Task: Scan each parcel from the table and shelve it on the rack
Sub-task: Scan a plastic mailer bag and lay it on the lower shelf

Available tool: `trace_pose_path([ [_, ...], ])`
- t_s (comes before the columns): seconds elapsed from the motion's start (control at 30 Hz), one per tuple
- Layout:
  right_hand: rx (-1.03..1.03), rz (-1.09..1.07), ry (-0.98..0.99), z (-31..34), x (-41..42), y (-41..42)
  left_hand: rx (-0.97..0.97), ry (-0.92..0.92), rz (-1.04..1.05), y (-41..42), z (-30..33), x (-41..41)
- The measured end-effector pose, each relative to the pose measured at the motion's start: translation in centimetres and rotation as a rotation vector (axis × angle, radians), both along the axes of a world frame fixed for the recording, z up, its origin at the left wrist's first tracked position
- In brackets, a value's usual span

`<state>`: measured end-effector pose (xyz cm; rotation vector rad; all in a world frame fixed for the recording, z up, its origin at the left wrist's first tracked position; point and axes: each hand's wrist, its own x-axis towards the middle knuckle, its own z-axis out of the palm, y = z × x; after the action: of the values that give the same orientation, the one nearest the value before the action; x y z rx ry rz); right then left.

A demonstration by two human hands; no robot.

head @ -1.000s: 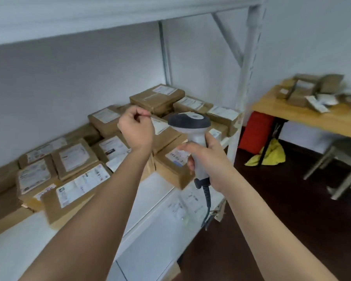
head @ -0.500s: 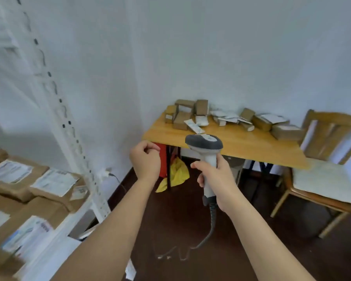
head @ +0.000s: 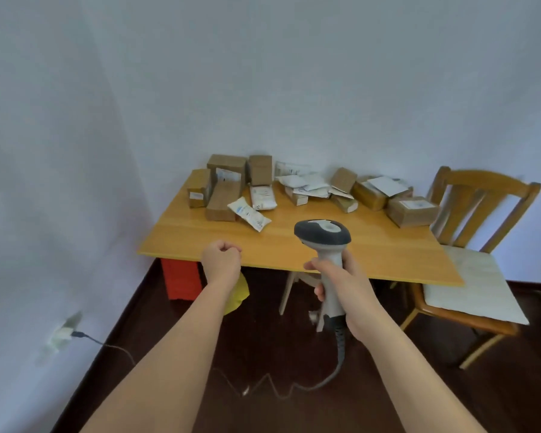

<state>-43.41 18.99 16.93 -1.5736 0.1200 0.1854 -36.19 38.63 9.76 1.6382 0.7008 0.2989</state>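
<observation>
the wooden table (head: 294, 245) stands in the corner with a wooden chair (head: 481, 214) at its right end. cardboard and white parcels (head: 310, 185) lie scattered along the table's far side. the right hand (head: 347, 285) grips the handle of an upright barcode scanner (head: 324, 237) before the near edge. the left hand (head: 221, 260) is a closed, empty fist.

Single head-worn view, standing height, facing forward and down at the table's (head: 294, 245) near edge, near.
</observation>
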Motion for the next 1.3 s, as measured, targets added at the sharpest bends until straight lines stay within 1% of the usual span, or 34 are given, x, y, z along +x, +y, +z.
trace_pose_path([
  [0.07, 0.002, -0.027, -0.011, 0.5, 4.2, -0.5, -0.106, 0.15, -0.084, 0.4, -1.6, 4.8],
  [0.13, -0.003, -0.045, -0.018, 0.6, 8.0, -1.2, -0.174, 0.255, -0.152, 0.4, -2.9, 8.4],
  [0.23, -0.001, -0.085, 0.013, -0.3, 13.7, -1.6, -0.246, 0.348, -0.218, 0.2, -4.7, 13.5],
  [0.3, -0.002, -0.092, 0.039, -1.3, 17.8, -1.3, -0.257, 0.415, -0.24, 0.3, -6.1, 16.9],
  [0.4, -0.002, -0.036, 0.098, -3.2, 24.5, -0.4, -0.262, 0.489, -0.264, 1.3, -7.7, 21.5],
  [0.5, 0.001, 0.055, 0.146, -5.1, 31.7, 0.9, -0.26, 0.504, -0.202, 3.2, -9.9, 26.6],
  [0.6, -0.032, 0.143, 0.186, -6.7, 38.9, 1.9, -0.258, 0.496, -0.038, 5.1, -12.8, 31.6],
  [0.77, -0.114, 0.271, 0.221, -9.8, 48.2, 2.1, -0.312, 0.573, 0.131, 4.6, -17.8, 38.2],
  [0.87, -0.146, 0.307, 0.268, -12.0, 51.9, 2.4, -0.447, 0.554, 0.2, 3.2, -19.9, 41.2],
  [0.97, -0.167, 0.319, 0.329, -14.2, 54.3, 2.8, -0.584, 0.476, 0.214, 2.4, -21.8, 42.6],
  [1.1, -0.172, 0.331, 0.377, -16.4, 56.0, 3.2, -0.629, 0.438, 0.209, 2.0, -24.3, 43.4],
  [1.17, -0.171, 0.33, 0.399, -17.2, 56.3, 3.3, -0.608, 0.449, 0.159, 1.8, -25.0, 43.0],
  [1.2, -0.175, 0.33, 0.415, -17.5, 56.4, 3.4, -0.568, 0.481, 0.121, 1.9, -25.1, 42.7],
  [1.23, -0.173, 0.327, 0.431, -17.7, 56.4, 3.5, -0.518, 0.532, 0.067, 2.2, -25.0, 42.1],
  [1.3, -0.148, 0.323, 0.45, -17.9, 56.2, 3.6, -0.392, 0.681, -0.111, 3.0, -24.4, 41.0],
])
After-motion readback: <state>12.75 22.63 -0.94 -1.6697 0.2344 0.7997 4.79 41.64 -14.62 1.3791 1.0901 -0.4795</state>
